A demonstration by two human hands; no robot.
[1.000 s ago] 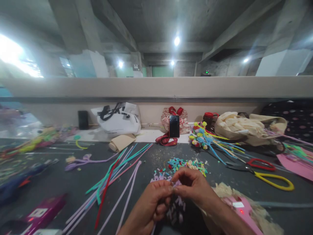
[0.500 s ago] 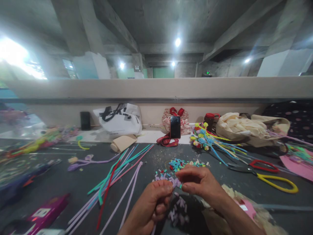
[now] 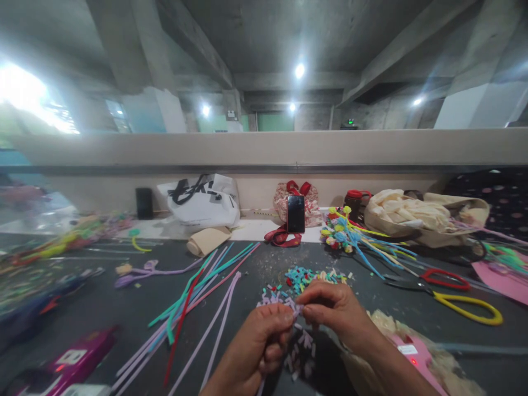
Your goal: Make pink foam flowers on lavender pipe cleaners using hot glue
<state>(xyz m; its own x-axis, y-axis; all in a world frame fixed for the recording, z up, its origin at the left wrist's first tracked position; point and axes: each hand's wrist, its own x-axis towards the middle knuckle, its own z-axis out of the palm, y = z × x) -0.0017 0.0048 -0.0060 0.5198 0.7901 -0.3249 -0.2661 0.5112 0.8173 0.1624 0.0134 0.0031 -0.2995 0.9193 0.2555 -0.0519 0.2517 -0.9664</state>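
My left hand (image 3: 266, 341) is closed in a pinch on a lavender pipe cleaner (image 3: 297, 310), most of it hidden by the fingers. The thumb and forefinger of my right hand (image 3: 336, 311) meet the same lavender bit from the other side. Just beyond the fingertips lie short lavender cut pieces (image 3: 268, 297), and more cut pieces (image 3: 300, 357) are scattered below between the wrists. A heap of turquoise, red and yellow snippets (image 3: 301, 278) sits behind them.
Long pipe cleaners (image 3: 181, 316) lie at left, near a purple device (image 3: 82, 360). At right are scissors (image 3: 437, 289), a pipe cleaner bouquet (image 3: 350, 228) and a pink device (image 3: 414, 357) with a red light. A phone (image 3: 296, 214) leans against a patterned bag (image 3: 280, 195).
My right hand's finger and thumb have come together on the lavender bit and moved slightly towards my left hand. More of the pink device shows. My left hand has hardly moved.
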